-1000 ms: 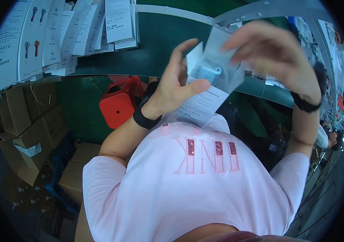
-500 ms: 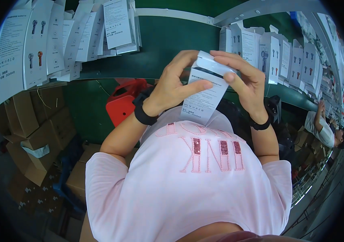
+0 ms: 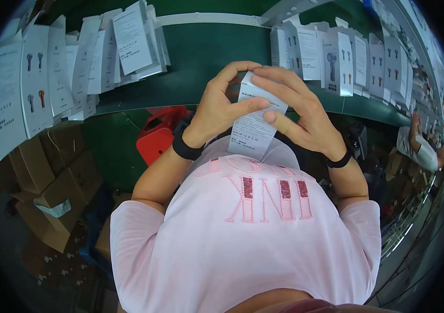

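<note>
A white printed cardboard box (image 3: 253,134) stands tilted in front of my chest, its lower end close to my shirt. My left hand (image 3: 222,107) is closed around its left side, the thumb lying across the printed face. The fingers of my right hand (image 3: 300,112) bend over the top end, and its thumb is near the right edge of the face. Those fingers hide most of the top flap. I wear a black band on each wrist.
White boxes (image 3: 37,78) with fan pictures line the green shelf (image 3: 206,62) on the left, and more boxes (image 3: 339,62) stand on the right. Below are a red plastic object (image 3: 154,141) and open brown cartons (image 3: 50,172). Another person (image 3: 417,143) is at far right.
My right hand has moved its fingers across the box's top, covering the dark gap below the flap seen before. My left hand keeps its hold. The view has shifted slightly.
</note>
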A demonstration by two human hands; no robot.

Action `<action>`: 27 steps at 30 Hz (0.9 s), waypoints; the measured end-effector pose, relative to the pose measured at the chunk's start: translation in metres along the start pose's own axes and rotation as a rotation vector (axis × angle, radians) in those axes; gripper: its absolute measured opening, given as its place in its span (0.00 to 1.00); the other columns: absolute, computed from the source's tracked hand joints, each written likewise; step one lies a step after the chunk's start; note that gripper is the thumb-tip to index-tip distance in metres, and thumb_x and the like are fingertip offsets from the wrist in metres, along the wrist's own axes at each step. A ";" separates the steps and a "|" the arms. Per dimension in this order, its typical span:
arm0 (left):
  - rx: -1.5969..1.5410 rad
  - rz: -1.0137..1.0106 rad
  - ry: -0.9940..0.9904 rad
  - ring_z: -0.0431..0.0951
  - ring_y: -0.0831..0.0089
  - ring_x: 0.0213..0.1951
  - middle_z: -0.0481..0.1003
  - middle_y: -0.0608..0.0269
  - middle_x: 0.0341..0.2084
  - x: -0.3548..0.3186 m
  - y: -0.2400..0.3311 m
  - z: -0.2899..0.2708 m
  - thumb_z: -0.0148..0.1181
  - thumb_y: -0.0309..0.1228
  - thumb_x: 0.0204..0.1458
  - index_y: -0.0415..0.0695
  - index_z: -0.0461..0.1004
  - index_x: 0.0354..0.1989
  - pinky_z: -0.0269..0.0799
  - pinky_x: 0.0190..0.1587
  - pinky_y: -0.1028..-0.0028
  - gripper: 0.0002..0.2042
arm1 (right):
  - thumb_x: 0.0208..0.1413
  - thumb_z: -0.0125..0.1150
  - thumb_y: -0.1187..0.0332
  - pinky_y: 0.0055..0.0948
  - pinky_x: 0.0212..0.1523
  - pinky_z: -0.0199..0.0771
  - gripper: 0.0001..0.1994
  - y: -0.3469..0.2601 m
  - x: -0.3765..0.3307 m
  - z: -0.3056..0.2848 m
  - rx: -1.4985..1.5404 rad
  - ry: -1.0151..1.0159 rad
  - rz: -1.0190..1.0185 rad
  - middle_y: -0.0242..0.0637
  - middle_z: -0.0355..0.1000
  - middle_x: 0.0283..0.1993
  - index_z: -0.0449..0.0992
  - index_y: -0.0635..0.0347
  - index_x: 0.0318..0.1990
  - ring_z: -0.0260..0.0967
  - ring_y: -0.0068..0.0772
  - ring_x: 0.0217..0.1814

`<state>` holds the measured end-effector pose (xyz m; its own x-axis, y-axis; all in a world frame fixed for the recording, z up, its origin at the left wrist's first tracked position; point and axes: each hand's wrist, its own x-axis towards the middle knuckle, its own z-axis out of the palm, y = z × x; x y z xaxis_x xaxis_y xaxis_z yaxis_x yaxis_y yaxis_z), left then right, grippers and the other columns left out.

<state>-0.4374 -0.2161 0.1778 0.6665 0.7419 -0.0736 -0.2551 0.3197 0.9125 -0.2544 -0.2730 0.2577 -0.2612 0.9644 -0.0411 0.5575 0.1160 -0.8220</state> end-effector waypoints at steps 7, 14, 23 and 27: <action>0.442 0.299 -0.154 0.73 0.62 0.51 0.68 0.53 0.54 0.032 0.007 0.047 0.72 0.34 0.42 0.37 0.68 0.58 0.71 0.51 0.67 0.33 | 0.36 0.78 0.57 0.35 0.64 0.58 0.48 0.014 -0.058 -0.043 0.312 0.197 0.407 0.49 0.61 0.64 0.59 0.61 0.66 0.58 0.41 0.67; 0.206 0.170 -0.304 0.69 0.61 0.58 0.68 0.49 0.57 0.065 -0.011 0.102 0.59 0.45 0.56 0.35 0.61 0.63 0.63 0.60 0.62 0.32 | 0.39 0.72 0.69 0.26 0.53 0.66 0.34 0.030 -0.197 -0.104 0.246 0.655 0.720 0.36 0.70 0.50 0.67 0.65 0.58 0.66 0.25 0.51; 0.347 -0.144 -0.098 0.75 0.69 0.49 0.75 0.56 0.47 0.070 -0.030 0.137 0.56 0.30 0.59 0.36 0.71 0.52 0.68 0.55 0.71 0.15 | 0.37 0.72 0.60 0.41 0.51 0.70 0.37 0.282 -0.367 -0.190 -0.485 1.437 1.054 0.54 0.73 0.48 0.66 0.67 0.56 0.71 0.53 0.51; 0.370 -0.173 0.015 0.75 0.69 0.48 0.75 0.56 0.46 0.059 -0.038 0.156 0.56 0.30 0.59 0.35 0.72 0.52 0.67 0.55 0.71 0.15 | 0.40 0.73 0.61 0.39 0.61 0.61 0.40 0.386 -0.360 -0.208 -0.307 1.460 0.836 0.58 0.64 0.60 0.62 0.72 0.60 0.62 0.52 0.63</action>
<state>-0.2785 -0.2762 0.2016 0.6667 0.7051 -0.2418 0.1307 0.2088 0.9692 0.2185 -0.5258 0.0731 0.9442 0.1623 0.2865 0.3230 -0.6258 -0.7100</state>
